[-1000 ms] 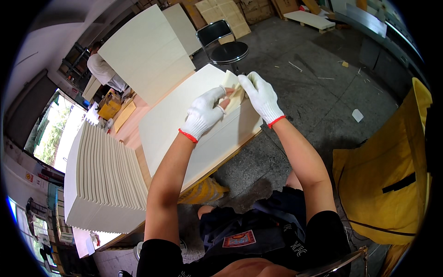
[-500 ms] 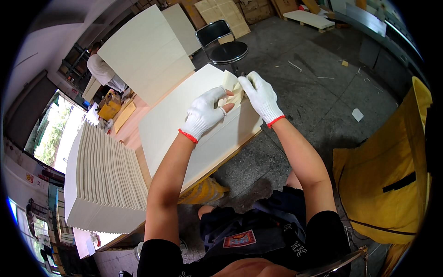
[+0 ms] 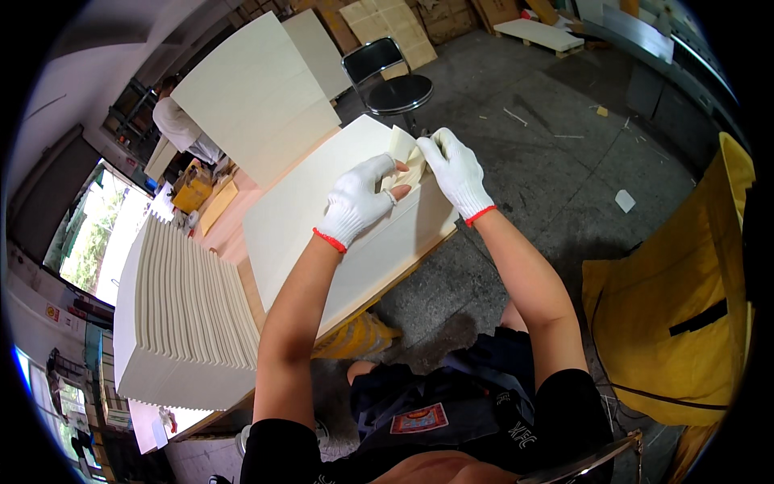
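so, change: barely any; both hands stay put at the panel's corner.
left hand (image 3: 356, 202): fingers curled, pressing the cream panel (image 3: 322, 234).
right hand (image 3: 456, 168): closed, pinching the pale folded pad (image 3: 405, 155).

almost nothing shifts across the last second. the left hand (image 3: 357, 202), in its white glove, slides a touch further over the pale folded sheet (image 3: 403, 153), its fingers now pressing nearer the sheet's lower edge where they sat slightly back before. the right hand (image 3: 456, 171) closes a little tighter on the sheet's upper corner, and that corner stands up a shade more from the cream board (image 3: 322, 218). whether the sheet itself has been pulled along cannot be told.
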A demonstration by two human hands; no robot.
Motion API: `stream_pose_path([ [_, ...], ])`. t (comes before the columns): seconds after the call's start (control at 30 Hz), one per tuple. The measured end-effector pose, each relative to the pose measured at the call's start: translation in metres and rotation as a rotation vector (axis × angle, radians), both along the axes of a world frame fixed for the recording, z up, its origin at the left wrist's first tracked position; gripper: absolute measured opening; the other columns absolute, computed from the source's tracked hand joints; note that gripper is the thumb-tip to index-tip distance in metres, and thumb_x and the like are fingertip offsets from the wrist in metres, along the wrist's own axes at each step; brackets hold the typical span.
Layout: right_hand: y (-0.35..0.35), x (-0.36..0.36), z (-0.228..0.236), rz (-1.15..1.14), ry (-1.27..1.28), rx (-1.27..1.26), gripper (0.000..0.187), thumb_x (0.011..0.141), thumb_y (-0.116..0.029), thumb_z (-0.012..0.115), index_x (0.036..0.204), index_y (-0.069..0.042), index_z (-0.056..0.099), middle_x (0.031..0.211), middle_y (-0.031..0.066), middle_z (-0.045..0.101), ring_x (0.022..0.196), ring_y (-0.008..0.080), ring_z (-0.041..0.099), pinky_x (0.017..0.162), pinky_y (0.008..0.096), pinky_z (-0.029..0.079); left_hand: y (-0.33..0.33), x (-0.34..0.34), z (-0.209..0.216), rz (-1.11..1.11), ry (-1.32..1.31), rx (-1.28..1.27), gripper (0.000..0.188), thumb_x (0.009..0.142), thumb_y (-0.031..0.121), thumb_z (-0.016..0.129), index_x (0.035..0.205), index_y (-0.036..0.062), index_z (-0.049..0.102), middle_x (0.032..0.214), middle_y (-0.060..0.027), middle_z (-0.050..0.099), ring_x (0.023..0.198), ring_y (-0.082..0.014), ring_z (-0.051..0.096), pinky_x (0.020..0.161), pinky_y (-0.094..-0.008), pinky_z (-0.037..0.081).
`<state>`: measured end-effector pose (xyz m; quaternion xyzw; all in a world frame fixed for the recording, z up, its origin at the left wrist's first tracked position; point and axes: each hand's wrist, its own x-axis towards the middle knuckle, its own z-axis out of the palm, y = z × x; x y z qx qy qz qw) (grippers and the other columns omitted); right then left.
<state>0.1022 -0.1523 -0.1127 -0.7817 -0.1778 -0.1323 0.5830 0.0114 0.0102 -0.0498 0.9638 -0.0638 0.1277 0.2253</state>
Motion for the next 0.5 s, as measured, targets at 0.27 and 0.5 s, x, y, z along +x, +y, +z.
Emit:
stream_pose_path([
  [0.27,-0.001,-0.001,0.005,0.035,0.027,-0.012,0.050,0.096,-0.055,0.052,0.097,-0.007,0.061,0.085,0.0198,0.069,0.086,0.0396,0.067,0.077,0.0478,0.049,-0.003,-0.005,0.006,-0.066,-0.014,0.134,0.041,0.084,0.015,0.070,0.125,0.0174,0.065,0.110,-0.0141,0.070,0.103,-0.0324,0.067,0.087,-0.0411,0.053],
  [0.5,-0.028,0.000,-0.003,0.012,0.158,0.375,0.041,0.096,-0.048,0.060,0.102,-0.007,0.064,0.072,0.0034,0.066,0.069,0.0129,0.062,0.069,0.0308,0.049,-0.011,-0.030,-0.001,0.209,-0.105,0.523,0.051,0.083,0.011,0.063,0.133,0.0150,0.054,0.109,-0.0169,0.069,0.103,-0.0391,0.067,0.083,-0.0493,0.054],
])
